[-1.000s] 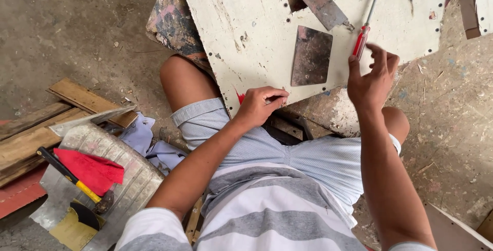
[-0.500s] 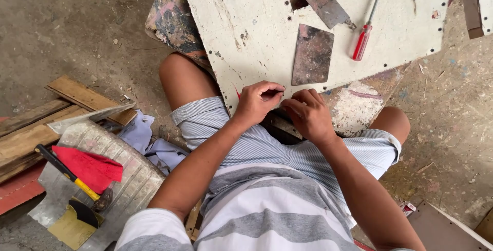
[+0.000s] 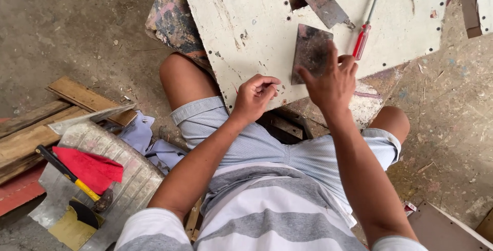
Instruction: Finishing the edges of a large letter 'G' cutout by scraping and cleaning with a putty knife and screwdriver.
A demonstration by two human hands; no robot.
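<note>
Dusty concrete floor [image 3: 77, 35] surrounds our white tabletop [image 3: 257, 15]; right hand [image 3: 331, 79], fingers spread, has left our lap for the dark metal plate [image 3: 310, 51] at twelve o'clock; left hand [image 3: 255, 95] pinches something unseen.

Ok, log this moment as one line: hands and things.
left hand: pinched at white panel edge | right hand: open, raised over dark metal plate | red screwdriver: lying on panel

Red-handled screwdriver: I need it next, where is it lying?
In the head view, the red-handled screwdriver lies on the white painted board, upper right, just beyond the right hand and beside the dark square metal plate.
</note>
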